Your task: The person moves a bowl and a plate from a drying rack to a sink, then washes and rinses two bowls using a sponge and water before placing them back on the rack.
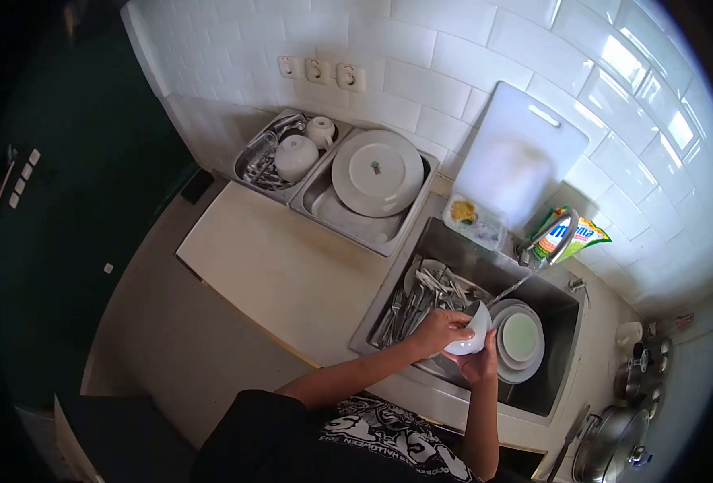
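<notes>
At the far left, a pale surface (292, 266) ran along the tiled wall. Behind it sat two steel trays. The smaller tray (252, 157) held a glass, cutlery, an upturned white bowl (296, 155) and a white cup (321, 130). The larger tray (397, 233) beside it carried a big white plate (377, 173), lying face down with a small mark at its centre.

Next came the steel sink (562, 302), its left half crowded with loose cutlery (421, 302). Over the sink, the left hand (439, 330) clasped the near edge of a small white bowl (471, 330), fingers curled over its rim. The bowl was plain, glossy and rounded, tilted on its side so that its opening faced towards the tap (556, 241), from which a thin stream of water ran towards it. The right hand (482, 366) cupped the bowl from below, its grip closed around the base. Just right of the bowl, a stack of white plates (520, 338) rested in the basin, the top one showing a pale green centre.

Behind the sink, a white chopping board (521, 153) leaned against the tiles, with a clear container (475, 221) holding a yellow sponge at its foot and a green soap pouch (570, 233) next to the tap. At the far right stood steel pots (614, 451).
</notes>
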